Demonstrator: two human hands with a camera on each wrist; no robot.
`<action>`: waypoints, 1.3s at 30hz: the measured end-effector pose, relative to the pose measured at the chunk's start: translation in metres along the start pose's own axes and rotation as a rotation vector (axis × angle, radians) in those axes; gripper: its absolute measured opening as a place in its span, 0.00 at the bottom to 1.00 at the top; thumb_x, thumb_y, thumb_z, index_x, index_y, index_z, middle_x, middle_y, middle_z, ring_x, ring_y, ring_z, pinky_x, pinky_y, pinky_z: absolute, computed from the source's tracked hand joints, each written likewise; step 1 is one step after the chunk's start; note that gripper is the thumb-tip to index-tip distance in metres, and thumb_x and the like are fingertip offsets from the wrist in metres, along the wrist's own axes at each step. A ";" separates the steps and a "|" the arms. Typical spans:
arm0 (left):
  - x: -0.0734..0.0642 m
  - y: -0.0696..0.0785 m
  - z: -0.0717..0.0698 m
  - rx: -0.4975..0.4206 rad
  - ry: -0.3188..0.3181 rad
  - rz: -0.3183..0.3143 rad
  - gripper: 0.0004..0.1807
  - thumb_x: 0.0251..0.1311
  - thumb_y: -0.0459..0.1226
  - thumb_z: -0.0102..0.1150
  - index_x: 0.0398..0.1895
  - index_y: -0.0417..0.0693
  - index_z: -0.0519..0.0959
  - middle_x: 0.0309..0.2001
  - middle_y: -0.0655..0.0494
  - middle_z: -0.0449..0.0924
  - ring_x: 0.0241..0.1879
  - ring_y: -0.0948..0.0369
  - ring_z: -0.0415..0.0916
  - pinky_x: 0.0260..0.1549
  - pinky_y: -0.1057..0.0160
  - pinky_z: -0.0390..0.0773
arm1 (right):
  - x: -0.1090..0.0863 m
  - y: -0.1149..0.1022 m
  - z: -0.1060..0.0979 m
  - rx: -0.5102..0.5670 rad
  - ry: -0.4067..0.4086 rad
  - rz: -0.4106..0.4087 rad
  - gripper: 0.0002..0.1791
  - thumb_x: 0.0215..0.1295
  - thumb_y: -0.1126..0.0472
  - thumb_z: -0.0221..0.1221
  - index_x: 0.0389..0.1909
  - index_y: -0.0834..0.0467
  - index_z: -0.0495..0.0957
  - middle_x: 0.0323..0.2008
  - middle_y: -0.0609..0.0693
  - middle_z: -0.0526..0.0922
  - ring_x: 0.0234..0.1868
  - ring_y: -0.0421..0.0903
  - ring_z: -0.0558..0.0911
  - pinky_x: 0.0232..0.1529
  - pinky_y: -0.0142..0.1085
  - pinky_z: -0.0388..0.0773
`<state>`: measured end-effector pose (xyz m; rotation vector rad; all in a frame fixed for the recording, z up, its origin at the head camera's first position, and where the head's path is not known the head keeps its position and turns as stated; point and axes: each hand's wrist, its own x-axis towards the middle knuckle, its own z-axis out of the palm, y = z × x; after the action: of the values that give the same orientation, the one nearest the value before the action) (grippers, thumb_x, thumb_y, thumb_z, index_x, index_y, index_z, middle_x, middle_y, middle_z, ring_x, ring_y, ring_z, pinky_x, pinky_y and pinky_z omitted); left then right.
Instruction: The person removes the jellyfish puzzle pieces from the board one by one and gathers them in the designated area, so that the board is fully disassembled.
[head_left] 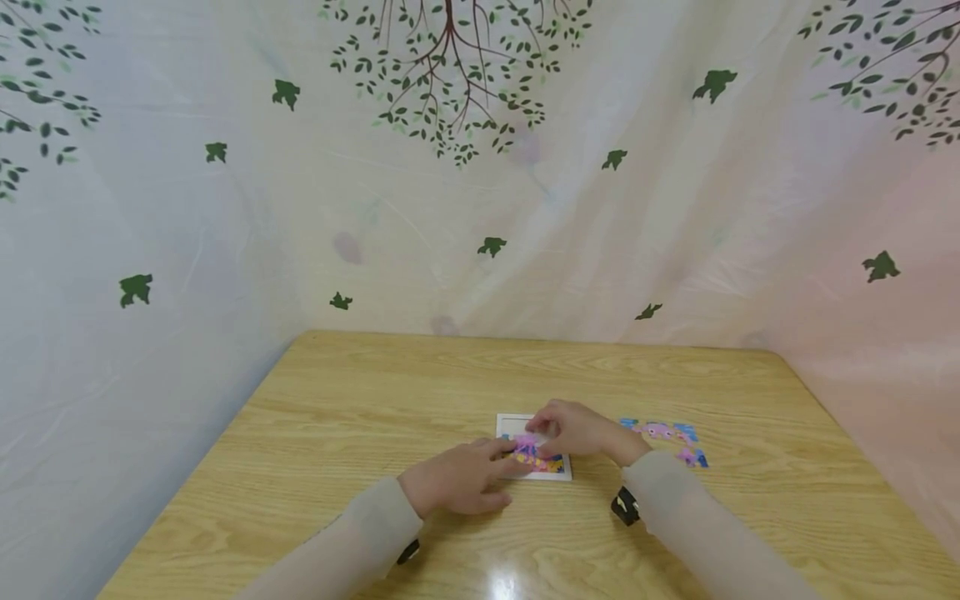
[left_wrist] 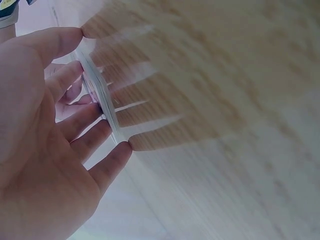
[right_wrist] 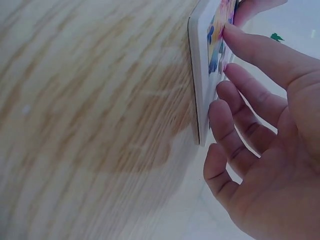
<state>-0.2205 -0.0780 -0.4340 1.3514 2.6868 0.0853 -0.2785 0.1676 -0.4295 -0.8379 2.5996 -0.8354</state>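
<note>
A small jigsaw puzzle in a white frame (head_left: 561, 477) lies on the table, its lower part covered with pink, yellow and blue pieces (head_left: 538, 463) and its top part white. My left hand (head_left: 459, 477) rests at the left side, fingers spread and some tips over the pieces; the left wrist view shows them along the frame's edge (left_wrist: 102, 90). At the upper right, my right hand (head_left: 583, 430) pinches a small puzzle piece (right_wrist: 221, 61) between thumb and index finger, low over the puzzle. The fingers largely hide that piece. Its other fingers curl loosely beside the frame (right_wrist: 200, 75).
Right of the frame, beyond my right wrist, lie several loose puzzle pieces (head_left: 660, 430) in pink and blue. A wood-grain table (head_left: 382, 392) spreads around, with a leaf-printed curtain (head_left: 420, 208) behind it and at both sides.
</note>
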 end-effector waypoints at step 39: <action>-0.002 0.001 -0.003 -0.048 -0.025 -0.017 0.28 0.73 0.48 0.52 0.75 0.62 0.66 0.76 0.50 0.58 0.72 0.51 0.59 0.67 0.53 0.65 | -0.013 0.017 -0.014 0.150 0.048 -0.091 0.11 0.71 0.58 0.62 0.49 0.56 0.74 0.34 0.46 0.80 0.33 0.43 0.77 0.34 0.35 0.75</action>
<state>-0.2193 -0.0791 -0.4305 1.3066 2.6579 0.1302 -0.2815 0.1928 -0.4274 -0.9081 2.5168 -1.0738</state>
